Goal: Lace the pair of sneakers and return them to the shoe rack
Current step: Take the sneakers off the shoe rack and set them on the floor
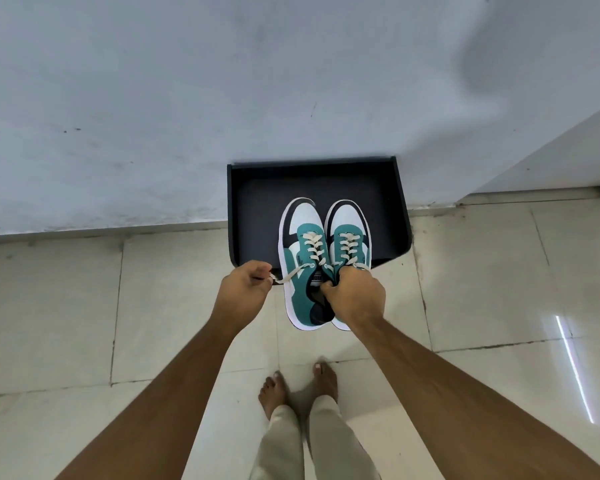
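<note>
Bare feet (pixel 297 389): planted on the pale tiled floor (pixel 49 323), nearest the camera, well short of the rack.
Right hand (pixel 355 294): closed tight where the two sneakers meet at their collars, so the pair appears to be carried by this one grip; fingers curled in, no gap seen.
Left hand (pixel 245 284): fingers narrowed to a pinch on the loose end of the lace (pixel 288 276), which is drawn out sideways from the left sneaker.
Sneakers (pixel 324 261): teal, white and dark, held side by side, toes pointed at the wall, heels out over the floor and toes above the rack's front half; whether the soles are touching the shelf cannot be told.
Lacing: crossed rows are seen up both shoes, but no bow is seen.
Step in hand: judged to be the return to the rack, with one lace end being tidied.
Next move: the pair is to be eased forward and set squarely on the shelf, the lace end let go or tucked in.
Shoe rack (pixel 253 202): a dark tray-like shelf, pushed against the grey wall (pixel 187 98).
</note>
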